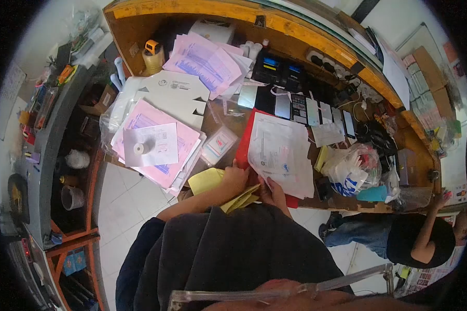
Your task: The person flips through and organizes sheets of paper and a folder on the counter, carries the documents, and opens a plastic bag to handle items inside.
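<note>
A red folder (244, 139) lies at the front of the desk with a stack of printed white papers (280, 150) on it. My left hand (235, 179) is closed at the folder's lower left edge, fingers curled against the red cover. At the lower left corner of the white papers, my right hand (273, 193) pinches the sheets between thumb and fingers. Yellow paper (206, 180) lies under and beside my left wrist; another yellow piece (242, 199) sticks out below, between my hands. Part of my left fingers is hidden.
Pink printed sheets (158, 132) with a white roll (141, 148) are piled on the left. Several phones (312, 112) lie along the back, and a plastic bag (355, 168) sits to the right. Another person (420, 236) stands at the desk's right end.
</note>
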A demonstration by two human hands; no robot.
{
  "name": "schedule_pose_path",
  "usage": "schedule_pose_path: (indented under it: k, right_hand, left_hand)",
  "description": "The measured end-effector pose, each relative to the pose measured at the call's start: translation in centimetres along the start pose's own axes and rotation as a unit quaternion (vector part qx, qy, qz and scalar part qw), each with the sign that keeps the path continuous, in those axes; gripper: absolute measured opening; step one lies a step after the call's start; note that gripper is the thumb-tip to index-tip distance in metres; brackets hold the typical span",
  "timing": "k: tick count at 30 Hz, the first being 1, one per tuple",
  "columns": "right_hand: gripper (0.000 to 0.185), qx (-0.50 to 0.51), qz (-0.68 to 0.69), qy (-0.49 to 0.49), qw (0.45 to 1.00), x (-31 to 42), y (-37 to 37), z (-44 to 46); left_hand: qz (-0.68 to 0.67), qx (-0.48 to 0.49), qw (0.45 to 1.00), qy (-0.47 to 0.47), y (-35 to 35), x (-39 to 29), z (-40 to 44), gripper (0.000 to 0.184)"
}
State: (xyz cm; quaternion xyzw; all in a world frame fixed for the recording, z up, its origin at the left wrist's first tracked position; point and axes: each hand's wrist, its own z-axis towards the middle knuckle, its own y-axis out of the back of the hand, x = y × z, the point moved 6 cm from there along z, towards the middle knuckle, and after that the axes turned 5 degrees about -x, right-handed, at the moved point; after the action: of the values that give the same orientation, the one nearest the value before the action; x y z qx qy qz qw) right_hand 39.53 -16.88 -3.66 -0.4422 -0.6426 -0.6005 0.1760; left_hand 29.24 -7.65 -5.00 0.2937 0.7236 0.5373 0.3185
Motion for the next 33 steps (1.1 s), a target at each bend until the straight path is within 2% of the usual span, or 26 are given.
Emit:
schedule_pose_path:
  k: [1,2,4,5,6,7,8,9,10,11,12,13,14,16,18,21,23,24,25,27,28,30,33]
  right_hand:
    - [0.043,-0.004,0.369,-0.133,0.920,-1.9,-1.3,-0.1]
    - [0.045,-0.009,0.680,-0.247,0.690,-3.1,-3.1,-0.5]
    - [0.048,-0.012,0.668,-0.285,0.687,-4.2,-3.7,-1.4]
    - [0.051,-0.014,0.656,-0.320,0.683,-5.1,-4.1,-2.0]
    - [0.051,-0.015,0.655,-0.322,0.684,-6.0,-4.3,-2.7]
    - [0.048,-0.015,0.444,-0.276,0.852,-6.9,-3.5,-3.1]
    - [0.046,-0.013,0.201,-0.208,0.957,-7.3,-2.6,-3.0]
    - [0.046,-0.015,0.202,-0.208,0.957,-7.5,-1.8,-3.5]
    - [0.043,0.037,0.076,-0.147,0.986,-3.8,0.2,-4.2]
    - [0.041,0.089,-0.055,-0.083,0.991,-0.6,1.5,-4.6]
    - [0.041,0.090,-0.055,-0.084,0.991,1.3,2.4,-4.3]
    - [0.038,0.004,-0.106,-0.056,0.993,3.7,4.1,-3.1]
    - [0.036,-0.082,-0.157,-0.027,0.984,5.4,5.4,-1.8]
    - [0.030,-0.077,-0.119,0.077,0.987,8.0,4.2,1.0]
    - [0.024,-0.141,-0.183,0.163,0.959,7.1,2.7,4.0]
    - [0.019,-0.200,-0.117,0.197,0.953,6.0,2.5,6.6]
    - [0.015,-0.184,-0.076,0.209,0.957,4.9,2.0,7.3]
    - [0.012,-0.170,-0.034,0.219,0.960,4.8,2.1,7.5]
    - [0.012,-0.167,-0.036,0.220,0.961,4.6,2.4,7.6]
    - [0.011,-0.083,-0.094,0.244,0.962,4.6,2.2,8.1]
    - [0.011,-0.082,-0.096,0.245,0.961,4.7,2.5,8.3]
    - [0.010,-0.027,-0.095,0.184,0.978,4.0,2.3,8.9]
    - [0.009,-0.042,-0.137,0.208,0.968,4.0,1.6,9.6]
  left_hand:
    - [-0.014,0.017,0.999,-0.023,1.1,0.1,-0.2,0.041]
    - [-0.016,0.018,0.999,-0.023,1.6,0.4,-0.2,0.041]
    - [-0.067,-0.076,0.995,0.010,2.9,0.8,-0.3,0.029]
    - [-0.071,-0.075,0.995,0.009,2.0,0.8,-0.1,0.029]
    - [-0.060,-0.085,0.995,0.007,0.9,0.8,0.3,0.027]
    - [-0.048,-0.096,0.994,0.005,0.7,0.8,0.4,0.025]
    - [-0.048,-0.096,0.994,0.004,0.4,0.6,0.4,0.025]
    - [-0.044,-0.092,0.995,0.005,0.6,0.4,0.3,0.026]
    - [-0.040,-0.090,0.995,0.007,0.8,0.4,0.3,0.027]
    - [-0.041,-0.091,0.995,0.008,0.7,0.4,0.4,0.027]
    - [-0.052,-0.091,0.994,0.008,0.4,0.5,0.4,0.034]
    - [-0.063,-0.089,0.994,0.006,0.1,0.5,0.3,0.043]
    - [-0.063,-0.087,0.994,0.004,0.2,0.4,0.1,0.043]
    - [-0.051,-0.101,0.993,0.018,0.9,0.4,-0.3,0.038]
    - [-0.040,-0.094,0.995,0.011,0.5,0.3,-0.3,0.043]
    - [-0.014,-0.109,0.994,0.010,0.3,0.4,-0.4,0.053]
    - [-0.004,-0.127,0.992,0.014,0.3,0.3,-0.4,0.057]
    - [-0.017,-0.096,0.995,0.016,-0.2,0.4,-0.2,0.059]
    - [-0.030,-0.065,0.997,0.019,-0.5,0.4,-0.1,0.061]
    - [-0.034,-0.056,0.997,0.030,-1.1,0.3,0.2,0.065]
    - [-0.033,-0.045,0.998,0.040,-1.4,0.5,0.4,0.068]
    - [-0.063,-0.033,0.997,0.032,-1.7,0.5,0.5,0.069]
    - [-0.085,-0.030,0.996,0.021,-1.7,0.3,0.4,0.070]
